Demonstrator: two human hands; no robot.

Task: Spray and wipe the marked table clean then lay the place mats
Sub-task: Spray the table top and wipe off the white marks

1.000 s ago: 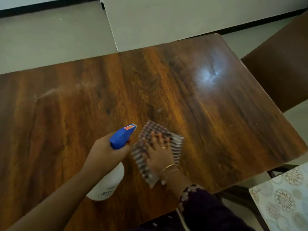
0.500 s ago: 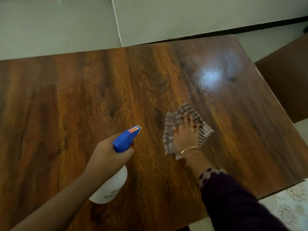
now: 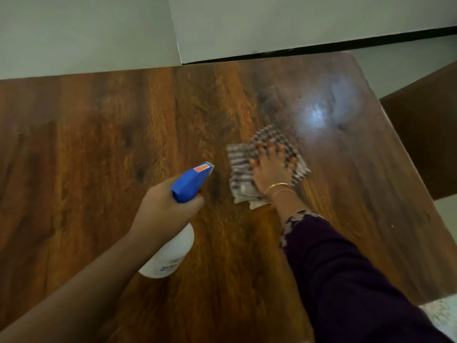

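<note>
Rightward, brown furniture (image 3: 420, 134) beside table (image 3: 99, 169), pale patterned surface (image 3: 442, 315) below

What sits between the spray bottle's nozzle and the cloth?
Only bare tabletop; the head view shows nothing between the spray bottle and the cloth.

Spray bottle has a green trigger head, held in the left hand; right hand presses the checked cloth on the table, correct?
No: the head view shows the spray bottle has a blue trigger head. The left hand does grip it, and the right hand presses the checked cloth on the table.
</note>
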